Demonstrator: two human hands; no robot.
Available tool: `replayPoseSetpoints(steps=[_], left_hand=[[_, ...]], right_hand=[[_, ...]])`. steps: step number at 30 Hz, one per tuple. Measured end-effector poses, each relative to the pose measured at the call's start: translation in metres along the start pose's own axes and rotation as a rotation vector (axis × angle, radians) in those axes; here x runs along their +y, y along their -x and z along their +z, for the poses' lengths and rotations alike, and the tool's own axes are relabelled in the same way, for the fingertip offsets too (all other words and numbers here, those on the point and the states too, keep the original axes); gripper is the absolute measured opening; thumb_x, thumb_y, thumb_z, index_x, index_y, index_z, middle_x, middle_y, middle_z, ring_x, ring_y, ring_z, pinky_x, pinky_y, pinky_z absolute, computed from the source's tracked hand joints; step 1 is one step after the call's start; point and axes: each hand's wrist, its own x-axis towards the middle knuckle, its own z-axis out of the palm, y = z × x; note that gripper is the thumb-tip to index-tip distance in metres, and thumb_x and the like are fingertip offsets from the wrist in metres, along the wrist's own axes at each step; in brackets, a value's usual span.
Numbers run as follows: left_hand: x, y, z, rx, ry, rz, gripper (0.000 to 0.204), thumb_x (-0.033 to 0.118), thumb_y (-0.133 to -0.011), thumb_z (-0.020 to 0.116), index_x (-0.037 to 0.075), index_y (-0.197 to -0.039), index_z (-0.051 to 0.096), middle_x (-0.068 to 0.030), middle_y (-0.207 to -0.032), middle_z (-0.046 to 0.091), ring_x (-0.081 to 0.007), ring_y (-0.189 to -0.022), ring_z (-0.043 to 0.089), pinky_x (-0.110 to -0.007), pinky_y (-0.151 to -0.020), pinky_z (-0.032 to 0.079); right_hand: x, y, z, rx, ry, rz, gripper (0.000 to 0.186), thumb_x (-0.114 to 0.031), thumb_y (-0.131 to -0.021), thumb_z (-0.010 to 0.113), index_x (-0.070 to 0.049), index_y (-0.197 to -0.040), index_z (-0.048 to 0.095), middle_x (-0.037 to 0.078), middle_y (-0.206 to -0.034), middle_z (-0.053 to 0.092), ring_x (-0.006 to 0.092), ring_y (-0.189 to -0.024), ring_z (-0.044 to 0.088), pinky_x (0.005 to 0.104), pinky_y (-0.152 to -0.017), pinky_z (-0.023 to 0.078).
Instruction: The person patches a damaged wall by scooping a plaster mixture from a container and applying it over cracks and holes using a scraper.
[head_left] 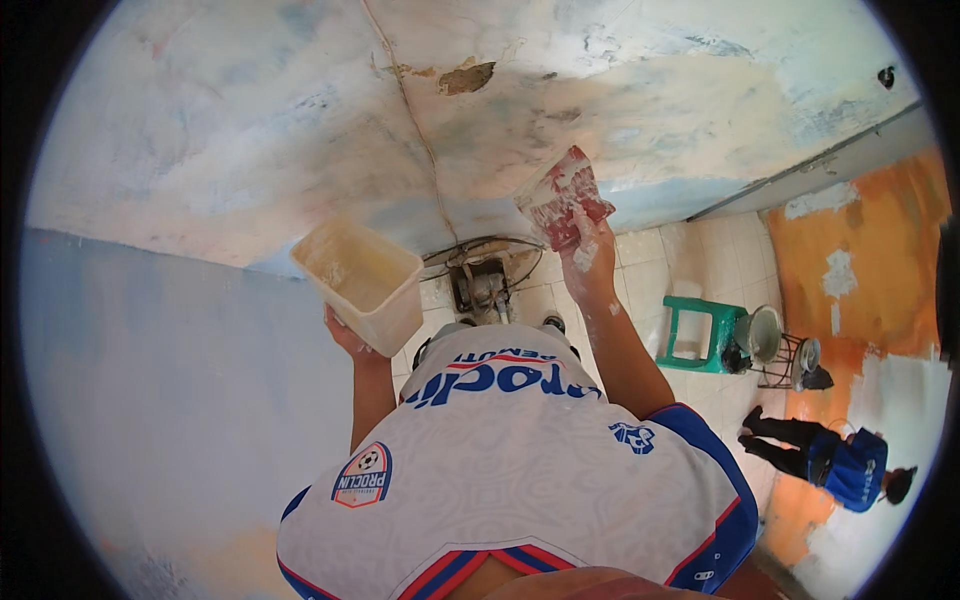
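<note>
My left hand (346, 334) grips a cream rectangular plastic tub (397, 308) from its side and underneath, with part of the fingers hidden behind it. Pale residue coats the tub's inside. In my right hand (592, 262) is a red putty spreader (562, 196), raised close to the wall and smeared with white putty. White smudges mark that hand and wrist. Ahead of both hands stands a patchy white, beige and blue wall (250, 130). A thin cable (408, 105) runs down it, near a broken hole (467, 78) in the plaster.
Below the wall, a small motor or pump (485, 287) sits on the floor among dark hoses. To the right are a green plastic stool (712, 325), a round basin (763, 334) and a metal stand (783, 365). Farther right, another person (825, 455) stands by an orange and white wall (860, 250).
</note>
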Motion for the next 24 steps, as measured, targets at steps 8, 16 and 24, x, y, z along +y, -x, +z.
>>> replayPoseSetpoints(steps=[8,16,24], left_hand=[[0.048,-0.024,-0.037,-0.004,0.027,-0.087,0.052,0.040,-0.104,0.033,0.009,-0.144,0.044,-0.0122,-0.139,0.055,-0.0326,-0.122,0.058,-0.047,-0.101,0.051],[0.074,-0.023,-0.031,0.039,-0.045,-0.119,0.055,0.043,-0.103,0.034,0.010,-0.146,0.043,-0.0105,-0.141,0.054,-0.0309,-0.126,0.055,-0.049,-0.105,0.046],[0.081,-0.047,-0.060,-0.054,-0.018,-0.238,0.058,0.048,-0.101,0.035,0.013,-0.148,0.041,-0.0098,-0.146,0.050,-0.0322,-0.132,0.050,-0.051,-0.108,0.044]], right_hand=[[0.049,-0.039,0.053,0.397,0.705,-0.622,0.033,-0.017,-0.103,0.048,0.008,-0.124,0.056,0.017,-0.110,0.065,0.0248,-0.094,0.063,0.0334,-0.084,0.049],[0.098,-0.124,0.107,0.683,1.155,-1.077,0.014,-0.008,-0.094,0.054,0.003,-0.093,0.062,0.022,-0.079,0.061,0.0408,-0.072,0.060,0.0477,-0.065,0.048],[0.179,-0.027,0.111,0.130,1.197,-0.849,0.016,-0.006,-0.091,0.054,0.006,-0.100,0.060,0.024,-0.088,0.063,0.0389,-0.075,0.061,0.0472,-0.069,0.049]])
